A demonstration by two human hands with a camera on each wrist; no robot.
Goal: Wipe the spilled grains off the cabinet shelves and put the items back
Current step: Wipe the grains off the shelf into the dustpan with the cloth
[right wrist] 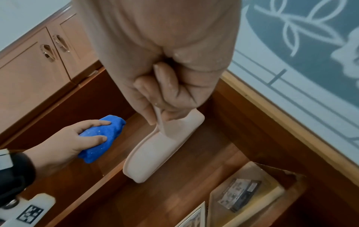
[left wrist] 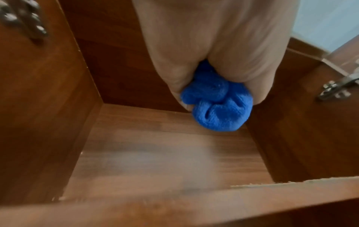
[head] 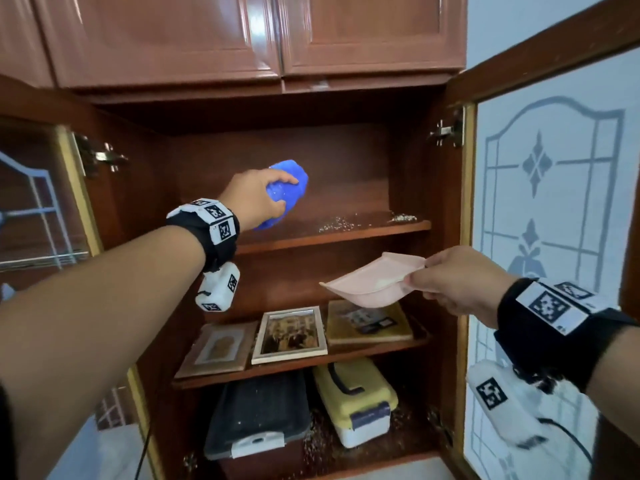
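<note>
Where the top shelf (head: 332,233) meets its front edge, spilled grains (head: 337,224) lie in a thin scatter right of the middle, with a second small heap (head: 401,218) in the right rear corner against the cabinet wall. Left of them, over the left half of that shelf, a bunched blue cloth (head: 285,194) is gripped by the left hand (head: 254,199), fingers curled over its top and thumb underneath; pale specks cling to the fabric. Whether the cloth touches the board cannot be told from the head view, and the left wrist view shows it held a little above the wood. Below and in front of the shelf's right half, the right hand (head: 457,282) pinches the rim of a shallow pink tray (head: 367,282), thumb on top and fingers curled beneath, the tray tilted with its far end toward the cabinet. On the next shelf down lie two framed pictures (head: 291,334) and a yellow book (head: 369,323). At the bottom sit a dark case (head: 256,414) and a yellow box (head: 355,396), with more grains around them. Both glass doors (head: 550,209) stand open.
</note>
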